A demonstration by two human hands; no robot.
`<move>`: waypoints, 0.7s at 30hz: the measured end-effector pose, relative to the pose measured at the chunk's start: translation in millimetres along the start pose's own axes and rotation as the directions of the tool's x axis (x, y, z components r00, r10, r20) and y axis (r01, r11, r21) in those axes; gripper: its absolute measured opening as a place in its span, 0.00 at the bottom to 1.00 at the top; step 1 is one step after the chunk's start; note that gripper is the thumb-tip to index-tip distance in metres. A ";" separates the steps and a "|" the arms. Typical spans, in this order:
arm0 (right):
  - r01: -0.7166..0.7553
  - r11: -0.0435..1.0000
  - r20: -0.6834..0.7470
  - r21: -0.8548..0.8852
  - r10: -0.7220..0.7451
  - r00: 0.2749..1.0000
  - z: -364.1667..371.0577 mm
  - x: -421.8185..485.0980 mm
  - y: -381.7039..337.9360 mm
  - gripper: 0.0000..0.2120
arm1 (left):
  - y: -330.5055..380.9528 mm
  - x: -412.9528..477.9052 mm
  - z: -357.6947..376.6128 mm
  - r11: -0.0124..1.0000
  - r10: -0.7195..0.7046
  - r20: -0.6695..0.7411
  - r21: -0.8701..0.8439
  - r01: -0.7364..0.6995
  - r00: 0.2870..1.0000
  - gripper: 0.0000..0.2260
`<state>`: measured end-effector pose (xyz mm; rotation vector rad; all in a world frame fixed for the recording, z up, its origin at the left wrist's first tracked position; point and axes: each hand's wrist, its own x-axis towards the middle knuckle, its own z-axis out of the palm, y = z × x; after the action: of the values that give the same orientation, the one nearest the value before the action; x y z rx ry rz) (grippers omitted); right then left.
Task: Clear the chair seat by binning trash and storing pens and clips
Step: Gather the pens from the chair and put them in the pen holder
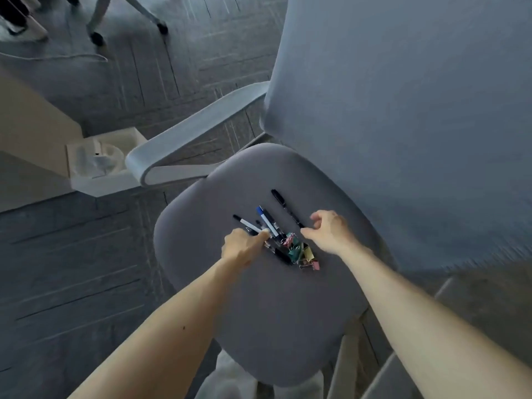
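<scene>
Right hand (331,231): open, thumb and fingers spread in a loose claw, holding nothing; it hangs over the right side of the pile.
Left hand (244,244): fingers reach into the pen cluster with the tips touching the barrels; I cannot tell whether it pinches one or only rests on them.
Chair seat (273,326): grey cushion; everything lies together near its middle, between the two hands.
Pen cluster (266,224): several pens, one blue-capped, lying side by side just ahead of the left fingertips, long axes running from far-left to near-right.
Lone black pen (286,207): apart from the cluster, on the same slant; its near end lies just beside the right thumb.
Binder clips (299,250): a small coloured heap nearest the person, between the wrists.
Nearer hand: the right for the lone pen, the left for the cluster.
Likely approach: a pinch across the barrel, probably, not along it.
</scene>
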<state>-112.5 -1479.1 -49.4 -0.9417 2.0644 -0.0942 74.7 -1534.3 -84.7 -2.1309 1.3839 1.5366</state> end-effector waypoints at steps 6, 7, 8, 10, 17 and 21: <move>0.041 0.991 0.000 -0.127 -0.041 0.999 21.6 60.4 -17.9 0.29 | 4.8 37.2 21.3 1.000 0.006 -0.111 0.007 -0.005 0.994 0.17; 0.049 0.989 0.005 -0.141 -0.049 0.999 25.8 66.9 -20.0 0.29 | 4.1 40.7 24.6 1.000 0.001 -0.132 0.001 -0.001 0.991 0.16; 0.057 0.986 0.014 -0.154 -0.055 0.998 30.7 73.0 -21.6 0.30 | 3.4 43.2 27.5 1.000 -0.007 -0.146 -0.012 0.006 0.989 0.15; 0.061 0.986 0.031 -0.158 -0.057 0.998 40.1 78.7 -24.4 0.31 | 2.8 43.5 30.8 0.999 -0.018 -0.179 -0.038 0.012 0.984 0.14; 0.116 0.980 0.041 -0.159 -0.111 0.993 62.7 78.6 -31.2 0.29 | -7.3 40.1 40.6 0.999 -0.023 -0.257 -0.049 0.010 0.966 0.12; 0.175 0.951 0.009 -0.253 -0.179 0.984 68.7 76.8 -33.4 0.26 | -13.1 39.3 43.7 1.000 0.003 -0.272 -0.007 -0.005 0.962 0.07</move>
<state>-70.9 -1535.4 -132.0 -1.2864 2.0327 0.0710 57.3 -1523.3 -141.2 -2.4184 1.4637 1.2873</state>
